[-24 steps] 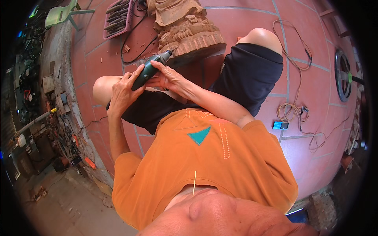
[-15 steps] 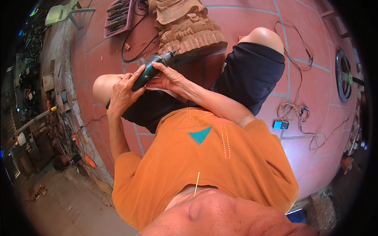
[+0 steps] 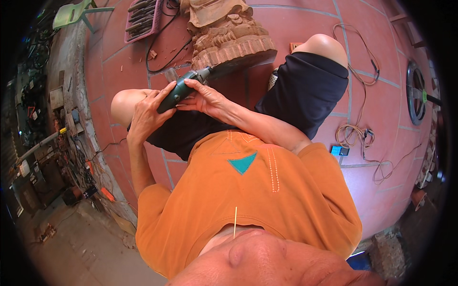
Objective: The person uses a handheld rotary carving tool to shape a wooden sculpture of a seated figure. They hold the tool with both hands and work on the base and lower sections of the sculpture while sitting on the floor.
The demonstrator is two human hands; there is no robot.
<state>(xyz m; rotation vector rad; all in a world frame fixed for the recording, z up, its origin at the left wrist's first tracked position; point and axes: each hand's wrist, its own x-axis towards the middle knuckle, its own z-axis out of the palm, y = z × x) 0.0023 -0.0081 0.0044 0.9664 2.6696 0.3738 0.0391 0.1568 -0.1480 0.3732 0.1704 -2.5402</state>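
- Red tile floor [image 3: 296, 28], bare upper right.
- One wood carving [image 3: 229, 38] top centre.
- One green rotary tool [image 3: 183, 88]: left hand [image 3: 148, 112] wraps it, right hand [image 3: 207, 100] pinches its front.

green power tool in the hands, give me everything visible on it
The green rotary tool is a slim handheld body, dark green with a grey metal nose at its upper right end. It lies slanted above the lap, nose toward the base of the carved wooden piece. The left hand wraps its rear; the right hand grips near the front. Its bit is too small to make out.
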